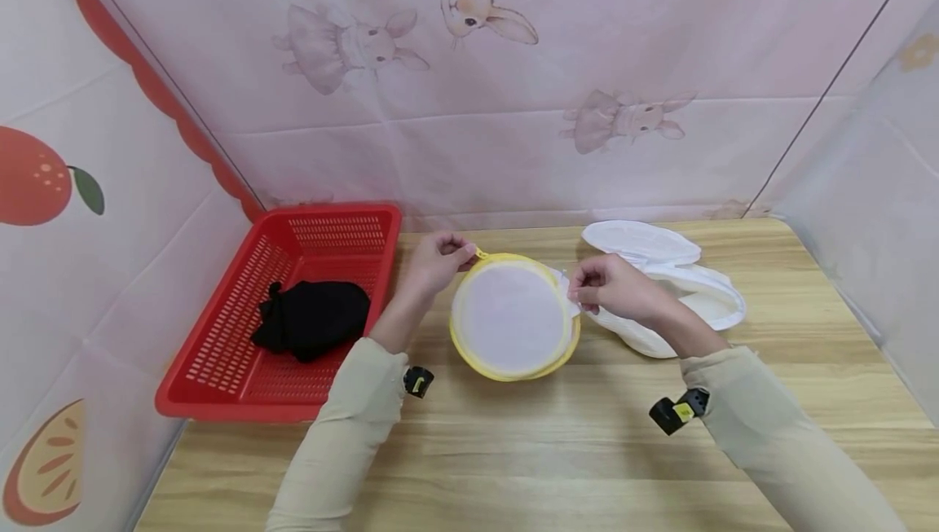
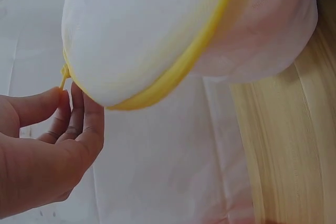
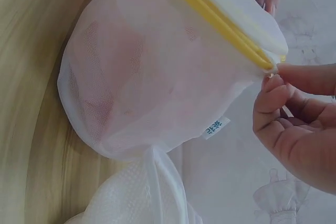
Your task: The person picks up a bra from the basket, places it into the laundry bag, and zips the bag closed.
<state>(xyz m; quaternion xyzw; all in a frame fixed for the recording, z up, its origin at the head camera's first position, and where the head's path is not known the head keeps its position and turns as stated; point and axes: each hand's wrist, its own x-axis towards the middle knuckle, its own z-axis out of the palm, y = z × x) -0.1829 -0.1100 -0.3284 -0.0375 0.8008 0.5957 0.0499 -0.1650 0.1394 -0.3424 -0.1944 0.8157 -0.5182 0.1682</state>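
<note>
A round white mesh laundry bag [image 1: 513, 320] with a yellow zipper stands on the table, its lid lying over the top. Through its thin side, something pinkish-red shows inside in the right wrist view. My left hand [image 2: 58, 145] pinches the yellow zipper pull [image 2: 63, 80] between thumb and forefinger at the bag's far left edge. On the opposite side my right hand [image 3: 304, 119] pinches the bag's rim at the zipper's end [image 3: 272, 69]. A small white label [image 3: 214, 128] with green lettering hangs from the bag's side below it.
To the right lies a second white mesh bag [image 1: 722, 304] with its lid flipped up, behind my right forearm. A red plastic basket [image 1: 392, 239] at the left holds a black cloth item [image 1: 315, 316]. Printed fabric walls [image 1: 469, 165] enclose the wooden table [image 1: 528, 450] at back and sides.
</note>
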